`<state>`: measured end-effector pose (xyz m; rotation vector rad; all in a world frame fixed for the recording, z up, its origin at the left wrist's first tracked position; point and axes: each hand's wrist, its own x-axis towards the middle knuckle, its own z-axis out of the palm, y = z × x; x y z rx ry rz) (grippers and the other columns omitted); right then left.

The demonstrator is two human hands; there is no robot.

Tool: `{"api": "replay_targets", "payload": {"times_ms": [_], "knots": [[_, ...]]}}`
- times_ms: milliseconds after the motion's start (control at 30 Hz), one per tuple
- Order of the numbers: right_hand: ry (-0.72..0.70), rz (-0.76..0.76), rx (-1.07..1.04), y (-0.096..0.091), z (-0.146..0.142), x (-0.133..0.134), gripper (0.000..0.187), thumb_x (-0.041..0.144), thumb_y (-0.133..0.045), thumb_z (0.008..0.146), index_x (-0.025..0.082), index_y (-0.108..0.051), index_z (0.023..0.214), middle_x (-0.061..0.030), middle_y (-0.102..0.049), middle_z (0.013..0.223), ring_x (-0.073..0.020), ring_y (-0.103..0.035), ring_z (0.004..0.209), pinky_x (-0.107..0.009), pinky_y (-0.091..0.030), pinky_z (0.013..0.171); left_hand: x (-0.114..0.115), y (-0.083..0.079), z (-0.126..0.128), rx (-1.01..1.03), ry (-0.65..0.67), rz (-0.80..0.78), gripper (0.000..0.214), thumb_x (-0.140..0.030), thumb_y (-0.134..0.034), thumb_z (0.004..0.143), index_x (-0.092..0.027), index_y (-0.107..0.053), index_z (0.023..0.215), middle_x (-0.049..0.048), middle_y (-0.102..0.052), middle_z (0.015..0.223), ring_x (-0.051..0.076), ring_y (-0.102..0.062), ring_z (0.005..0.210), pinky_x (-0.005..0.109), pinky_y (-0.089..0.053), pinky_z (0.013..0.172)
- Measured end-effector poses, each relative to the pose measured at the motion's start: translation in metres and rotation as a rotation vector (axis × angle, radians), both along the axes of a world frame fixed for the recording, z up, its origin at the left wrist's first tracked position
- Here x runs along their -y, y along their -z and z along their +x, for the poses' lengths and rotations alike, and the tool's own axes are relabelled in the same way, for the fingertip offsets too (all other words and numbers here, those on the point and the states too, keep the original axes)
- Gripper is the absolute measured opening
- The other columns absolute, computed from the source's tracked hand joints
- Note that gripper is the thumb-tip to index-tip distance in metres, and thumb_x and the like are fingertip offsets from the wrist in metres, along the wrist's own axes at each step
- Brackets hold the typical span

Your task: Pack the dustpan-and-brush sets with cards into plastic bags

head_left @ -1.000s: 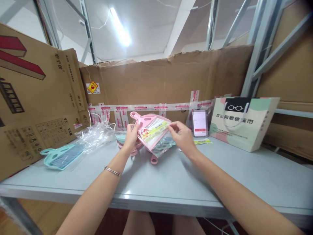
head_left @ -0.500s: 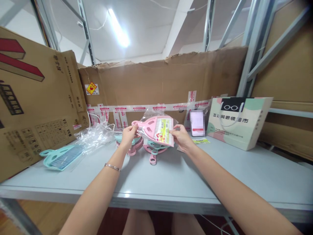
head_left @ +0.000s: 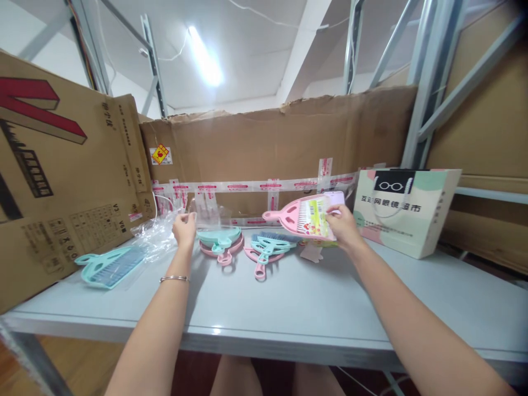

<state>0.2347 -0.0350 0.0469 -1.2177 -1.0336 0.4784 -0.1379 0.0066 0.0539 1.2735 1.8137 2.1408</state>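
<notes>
Gripping pink dustpan, brush nested inside: right hand fingers | left hand fingers pinching clear bag

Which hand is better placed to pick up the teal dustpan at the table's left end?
Left, probably. The left hand is on that side and nearer the teal dustpan, though it pinches a clear bag. The right hand is far across, gripping the pink dustpan set.
</notes>
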Motion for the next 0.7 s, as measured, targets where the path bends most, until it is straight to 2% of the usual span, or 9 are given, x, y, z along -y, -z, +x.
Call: {"api": "replay_targets", "payload": {"times_ms": [67,133,200,267,333,400,533,600,700], "knots": [[0.189,0.078,0.262,0.0,0.004,0.004,0.014,0.017,-0.048,0.064,0.023,-0.046,0.077,-0.0002,-0.055,0.069,-0.0167,-0.052,0.063,-0.027,-0.039,0.056,0.008,-0.001,0.003,-0.155,-0.208,0.025,0.046,-0.018,-0.059,0.068,-0.013,-0.049,0.112,0.0177,-0.043,0.127,0.034,-0.035,0.124,0.053,-0.028,0.1],[0.36,0.127,0.553,0.0,0.003,0.01,0.019,0.014,-0.044,0.067,0.023,-0.051,0.083,-0.003,-0.057,0.08,-0.0177,-0.051,0.067,-0.028,-0.037,0.059,0.016,-0.002,0.017,-0.331,-0.272,0.075,0.062,-0.019,-0.059,0.069,-0.015,-0.036,0.126,0.0187,-0.026,0.139,0.034,-0.024,0.13,0.053,-0.022,0.103],[0.464,0.18,0.721,0.0,0.003,0.013,0.025,0.013,-0.041,0.068,0.023,-0.054,0.088,-0.0054,-0.057,0.088,-0.0196,-0.052,0.072,-0.03,-0.037,0.061,0.021,-0.002,0.036,-0.498,-0.146,0.139,0.059,-0.021,-0.057,0.072,-0.014,-0.035,0.127,0.0194,-0.026,0.139,0.032,-0.026,0.129,0.05,-0.022,0.104],[0.515,0.256,0.708,0.001,0.006,0.01,0.027,0.012,-0.041,0.068,0.021,-0.055,0.089,-0.0072,-0.057,0.09,-0.0217,-0.053,0.079,-0.032,-0.039,0.065,0.024,-0.001,0.054,-0.583,0.057,0.211,0.05,-0.022,-0.055,0.074,-0.014,-0.041,0.122,0.0181,-0.035,0.132,0.029,-0.031,0.127,0.046,-0.023,0.105],[0.557,0.329,0.535,0.003,0.011,0.002,0.026,0.012,-0.04,0.066,0.019,-0.053,0.087,-0.0077,-0.056,0.087,-0.0221,-0.054,0.082,-0.034,-0.041,0.07,0.024,0.002,0.069,-0.584,0.252,0.254,0.041,-0.023,-0.055,0.075,-0.016,-0.047,0.115,0.0152,-0.043,0.124,0.026,-0.037,0.122,0.043,-0.026,0.104],[0.558,0.333,0.21,0.005,0.014,-0.009,0.021,0.014,-0.04,0.064,0.02,-0.048,0.082,-0.0059,-0.054,0.081,-0.0207,-0.054,0.077,-0.035,-0.043,0.07,0.026,0.005,0.081,-0.489,0.441,0.215,0.032,-0.026,-0.054,0.077,-0.017,-0.053,0.107,0.012,-0.052,0.114,0.023,-0.046,0.113,0.04,-0.032,0.1],[0.204,0.187,-0.387,0.005,-0.002,-0.018,0.018,0.019,-0.046,0.059,0.024,-0.037,0.074,0.0003,-0.051,0.071,-0.0181,-0.055,0.066,-0.032,-0.046,0.06,0.034,0.008,0.1,-0.098,0.866,-0.087,0.028,-0.034,-0.056,0.077,-0.017,-0.057,0.1,0.0098,-0.061,0.101,0.019,-0.059,0.09,0.034,-0.045,0.083],[-0.053,0.149,-0.451,0.004,-0.022,-0.012,0.023,0.02,-0.05,0.056,0.025,-0.037,0.074,0.002,-0.053,0.07,-0.0173,-0.057,0.064,-0.031,-0.047,0.058,0.04,0.006,0.105,0.117,1.112,-0.189,0.037,-0.035,-0.061,0.075,-0.019,-0.054,0.108,0.0107,-0.057,0.113,0.018,-0.061,0.089,0.033,-0.048,0.079],[-0.422,0.06,-0.329,0.004,-0.053,0.003,0.028,0.022,-0.054,0.057,0.025,-0.041,0.081,0.0027,-0.056,0.07,-0.0166,-0.057,0.063,-0.03,-0.048,0.058,0.05,0.001,0.104,0.294,1.386,-0.121,0.05,-0.035,-0.066,0.071,-0.027,-0.048,0.117,0.0083,-0.05,0.126,0.018,-0.059,0.096,0.034,-0.049,0.08]]}}
